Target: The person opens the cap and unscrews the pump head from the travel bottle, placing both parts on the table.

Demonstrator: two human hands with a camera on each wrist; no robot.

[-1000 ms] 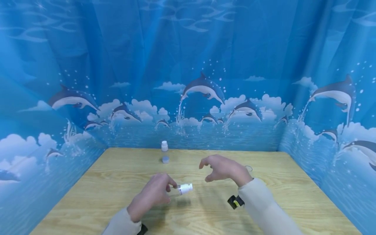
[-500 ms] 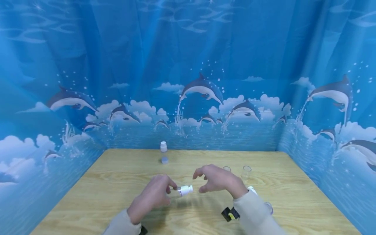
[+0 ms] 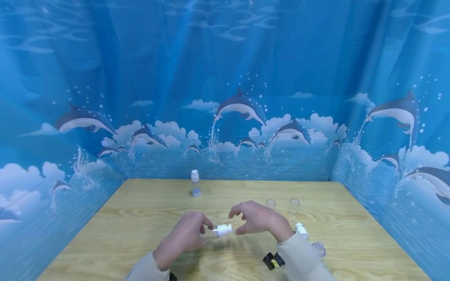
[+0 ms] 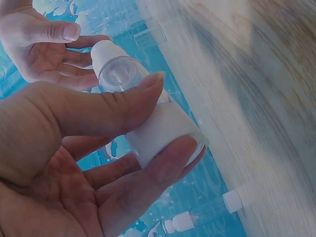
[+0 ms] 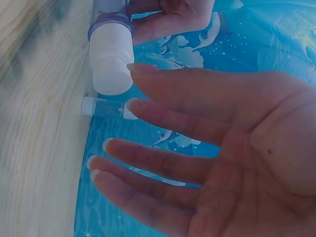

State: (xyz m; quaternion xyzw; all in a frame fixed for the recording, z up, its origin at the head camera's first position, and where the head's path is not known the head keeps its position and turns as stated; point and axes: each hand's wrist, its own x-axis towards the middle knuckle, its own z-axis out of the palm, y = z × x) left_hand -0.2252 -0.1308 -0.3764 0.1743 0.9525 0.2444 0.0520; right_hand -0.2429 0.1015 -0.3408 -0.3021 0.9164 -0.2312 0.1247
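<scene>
My left hand (image 3: 186, 235) pinches a small clear pump bottle (image 4: 160, 129) between thumb and fingers, above the table. The bottle lies nearly level, its white top (image 3: 223, 230) toward the right hand. In the left wrist view a thin tube shows inside the clear section, and a white part sits under my fingers. My right hand (image 3: 260, 220) is just beyond the white end, with fingers spread and loosely bent, holding nothing. In the right wrist view its thumb overlaps the edge of the white top (image 5: 111, 59); whether they touch I cannot tell.
A similar clear bottle (image 3: 195, 185) with a white top stands at the back of the wooden table (image 3: 147, 199). Right of the hands are two clear cups (image 3: 294, 207), a white pump top (image 3: 301, 230) and a clear piece with a purplish rim (image 3: 319, 248). A dolphin-print curtain (image 3: 225, 78) surrounds the table.
The right hand has moved left and nearer to me, close to the bottle's white end. This uncovers the cups and loose parts at right. The left hand keeps its grip on the bottle.
</scene>
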